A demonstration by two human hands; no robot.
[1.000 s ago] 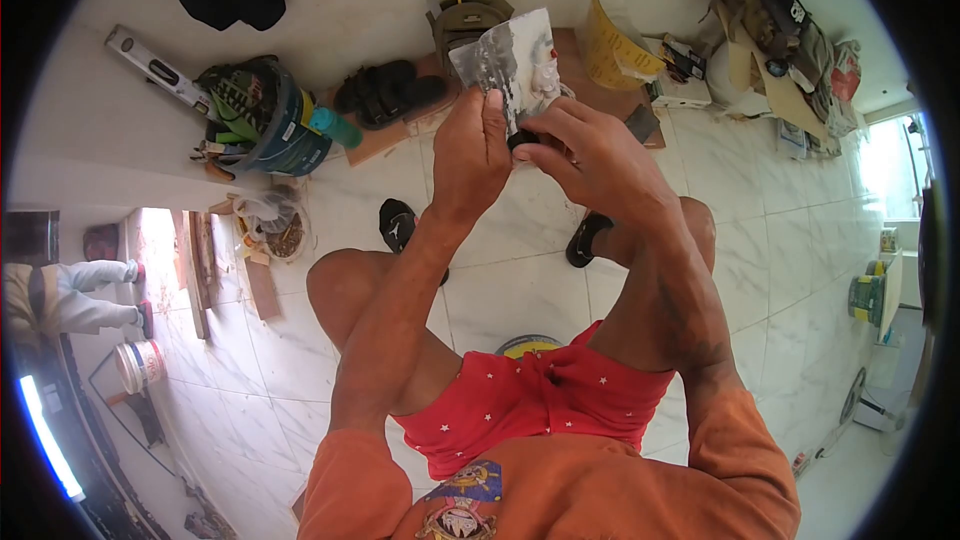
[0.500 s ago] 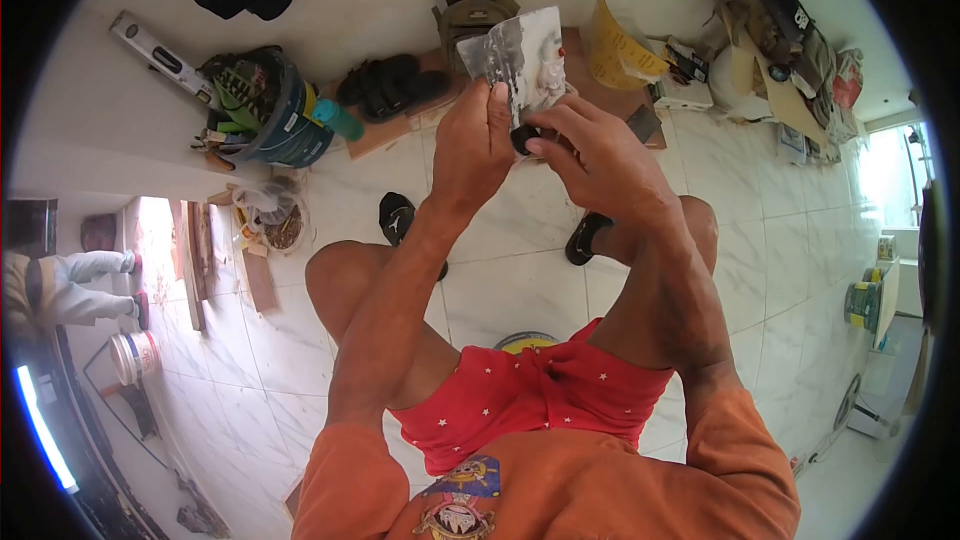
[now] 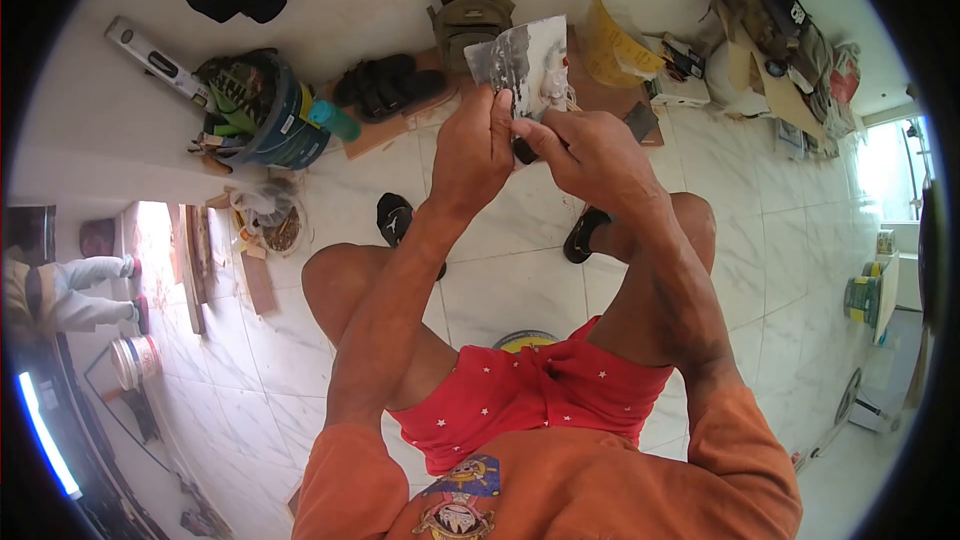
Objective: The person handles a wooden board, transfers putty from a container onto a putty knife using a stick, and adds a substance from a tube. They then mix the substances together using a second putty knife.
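Note:
Up in front of me, both hands hold a flat, grey-and-white packet [image 3: 535, 45] that looks like a small plastic pouch, with dark streaks on its left part. My left hand [image 3: 472, 145] is closed on its lower left edge, thumb lying along it. My right hand [image 3: 600, 152] is closed at its lower right, fingers curled and the thumb tip pointing toward my left thumb. A small dark rounded thing [image 3: 523, 150] shows between the hands under the packet; I cannot tell what it is. A crumpled whitish part hangs at the packet's right side.
Along the wall stand a bucket [image 3: 290, 130] of tools, black sandals [image 3: 390, 88], a backpack [image 3: 470, 18], a yellow curved piece [image 3: 615, 45] and a heap of bags [image 3: 780, 30]. A spirit level [image 3: 155, 58] leans at left. Another person's legs [image 3: 90, 292] show at far left.
My right hand has shifted slightly left and its thumb has moved up toward my left thumb, over the packet's lower edge. The packet has dipped a little.

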